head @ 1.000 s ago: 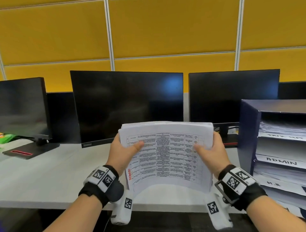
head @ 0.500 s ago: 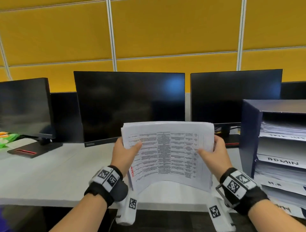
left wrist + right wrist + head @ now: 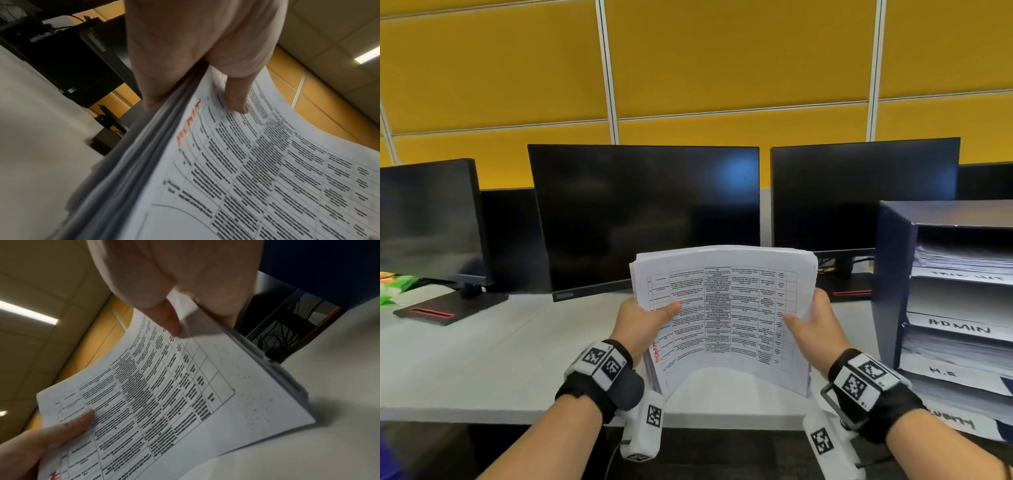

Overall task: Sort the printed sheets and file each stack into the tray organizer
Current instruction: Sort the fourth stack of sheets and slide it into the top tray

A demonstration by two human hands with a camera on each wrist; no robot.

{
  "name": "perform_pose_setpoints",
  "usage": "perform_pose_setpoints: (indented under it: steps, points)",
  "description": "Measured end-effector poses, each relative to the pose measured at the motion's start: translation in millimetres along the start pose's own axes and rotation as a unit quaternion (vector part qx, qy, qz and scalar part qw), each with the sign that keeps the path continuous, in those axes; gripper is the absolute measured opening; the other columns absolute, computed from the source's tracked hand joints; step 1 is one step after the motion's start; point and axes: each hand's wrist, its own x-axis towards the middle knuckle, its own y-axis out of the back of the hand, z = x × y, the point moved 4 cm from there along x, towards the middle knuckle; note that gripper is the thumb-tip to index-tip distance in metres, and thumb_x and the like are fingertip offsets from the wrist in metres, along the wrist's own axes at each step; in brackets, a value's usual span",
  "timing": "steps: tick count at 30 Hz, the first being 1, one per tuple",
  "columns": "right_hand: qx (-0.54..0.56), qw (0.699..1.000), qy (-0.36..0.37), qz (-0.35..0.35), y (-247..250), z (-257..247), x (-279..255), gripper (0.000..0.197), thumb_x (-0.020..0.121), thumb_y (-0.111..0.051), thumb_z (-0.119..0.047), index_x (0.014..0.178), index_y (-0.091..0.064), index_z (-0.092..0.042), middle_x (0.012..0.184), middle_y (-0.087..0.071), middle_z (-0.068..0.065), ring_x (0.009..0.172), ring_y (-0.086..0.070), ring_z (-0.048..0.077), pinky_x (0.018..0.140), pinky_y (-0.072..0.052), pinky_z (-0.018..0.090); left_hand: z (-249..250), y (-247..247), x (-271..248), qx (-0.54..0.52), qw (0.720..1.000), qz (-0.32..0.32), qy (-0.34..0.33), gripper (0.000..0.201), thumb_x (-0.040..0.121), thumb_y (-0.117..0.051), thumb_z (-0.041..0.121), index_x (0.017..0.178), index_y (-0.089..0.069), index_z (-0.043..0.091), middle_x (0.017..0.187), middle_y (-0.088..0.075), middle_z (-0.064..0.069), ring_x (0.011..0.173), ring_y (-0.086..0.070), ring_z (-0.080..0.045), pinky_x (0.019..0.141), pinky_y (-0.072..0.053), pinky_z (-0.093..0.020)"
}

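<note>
A thick stack of printed sheets [image 3: 726, 315] with a table of text and red handwriting at its lower left stands upright on the desk, bowed toward me. My left hand [image 3: 643, 320] grips its left edge, thumb on the front page. My right hand [image 3: 813, 322] grips the right edge the same way. The left wrist view has the stack [image 3: 257, 170] under my left hand [image 3: 197, 53], and the right wrist view has the stack [image 3: 164, 394] beneath my right hand [image 3: 180, 280]. The dark blue tray organizer [image 3: 893, 281] stands at the right, its shelves holding paper, one labelled ADMIN.
Three dark monitors [image 3: 643, 216] line the back of the white desk [image 3: 482, 359], in front of a yellow partition. A green packet [image 3: 393, 287] lies at the far left. Cables [image 3: 273, 340] hang behind the desk beside the organizer.
The view has shifted slightly and the stack with both hands sits a little more to the right in view. The grip on the sheets is unchanged.
</note>
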Motion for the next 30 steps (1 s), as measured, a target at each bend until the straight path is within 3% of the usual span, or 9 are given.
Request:
perform_pose_setpoints:
  steps: [6,10,12,14,16,19,24,28,30]
  points:
    - [-0.061,0.998,-0.025,0.017,8.0,-2.5,3.9,0.05,0.087,-0.06,-0.001,0.125,-0.033,-0.016,0.116,-0.05,-0.002,0.118,-0.052,0.024,0.088,-0.046,0.032,1.9,3.8,-1.3,0.001,1.0,0.003,-0.003,0.026,0.081,-0.073,0.003,0.105,-0.07,0.013,0.102,-0.074,-0.005,0.095,-0.071,-0.026,0.085,-0.057,-0.045]
    - [-0.288,0.932,0.168,0.143,14.5,-58.9,11.7,0.098,0.07,-0.076,-0.013,0.146,-0.014,-0.019,0.151,-0.021,0.005,0.141,-0.022,0.023,0.116,-0.021,0.04,7.4,1.0,-4.9,0.005,1.0,0.004,-0.019,0.025,0.084,-0.069,0.001,0.104,-0.068,0.017,0.101,-0.073,-0.002,0.094,-0.07,-0.024,0.081,-0.057,-0.041]
    - [-0.401,0.871,0.274,0.069,-0.9,-92.6,18.9,0.093,0.072,-0.075,-0.027,0.146,-0.019,-0.023,0.151,-0.025,-0.002,0.141,-0.022,0.018,0.118,-0.016,0.047,9.4,1.9,-5.7,0.014,0.999,0.0,-0.031,0.026,0.084,-0.069,0.0,0.104,-0.069,0.017,0.101,-0.073,-0.001,0.096,-0.069,-0.023,0.083,-0.057,-0.041]
    - [-0.466,0.839,0.272,-0.072,-22.4,-107.8,26.3,0.086,0.076,-0.071,-0.036,0.146,-0.021,-0.032,0.149,-0.032,-0.008,0.14,-0.027,0.014,0.117,-0.013,0.051,13.6,2.6,-7.5,0.03,0.999,-0.007,-0.042,0.027,0.083,-0.07,0.002,0.107,-0.069,0.016,0.103,-0.074,-0.001,0.098,-0.069,-0.023,0.088,-0.056,-0.045]
    - [-0.493,0.827,0.211,-0.167,-33.6,-111.6,32.0,0.073,0.077,-0.069,-0.036,0.14,-0.031,-0.037,0.138,-0.048,-0.009,0.128,-0.045,0.016,0.112,-0.029,0.049,19.1,4.3,-8.7,0.047,0.997,-0.014,-0.055,0.027,0.083,-0.071,0.003,0.107,-0.07,0.015,0.103,-0.074,0.0,0.097,-0.07,-0.022,0.089,-0.055,-0.047]
    - [-0.526,0.812,0.182,-0.176,-32.1,-122.0,30.6,0.026,0.079,-0.068,-0.032,0.104,-0.059,-0.034,0.098,-0.065,-0.009,0.096,-0.063,0.017,0.085,-0.053,0.038,33.4,4.7,-12.9,0.077,0.993,-0.038,-0.081,0.025,0.083,-0.071,0.004,0.103,-0.071,0.019,0.101,-0.074,0.002,0.095,-0.07,-0.019,0.088,-0.056,-0.044]
    - [-0.435,0.878,0.174,-0.097,-19.8,-130.6,31.6,0.011,0.078,-0.071,-0.022,0.083,-0.064,-0.029,0.079,-0.065,-0.008,0.078,-0.064,0.015,0.071,-0.054,0.033,54.9,15.1,-8.9,0.073,0.989,0.046,-0.118,0.026,0.074,-0.082,0.019,0.095,-0.068,0.019,0.092,-0.074,0.004,0.086,-0.072,-0.014,0.079,-0.06,-0.037]
    - [-0.221,0.962,0.134,-0.085,8.9,-128.8,35.4,0.017,0.078,-0.075,-0.01,0.092,-0.069,-0.018,0.085,-0.071,0.005,0.078,-0.069,0.02,0.072,-0.058,0.038,65.1,31.8,-7.6,0.048,0.974,0.171,-0.141,0.045,0.07,-0.084,0.033,0.1,-0.052,0.022,0.098,-0.063,0.006,0.086,-0.063,-0.01,0.071,-0.054,-0.027]
    - [-0.147,0.979,0.12,-0.077,20.8,-117.4,35.0,0.019,0.079,-0.073,-0.007,0.095,-0.068,-0.013,0.089,-0.072,0.009,0.079,-0.071,0.021,0.073,-0.058,0.039,63.2,31.2,-9.1,-0.046,0.979,0.154,-0.129,0.048,0.076,-0.08,0.026,0.111,-0.048,0.017,0.105,-0.063,0.003,0.091,-0.065,-0.011,0.072,-0.056,-0.026]
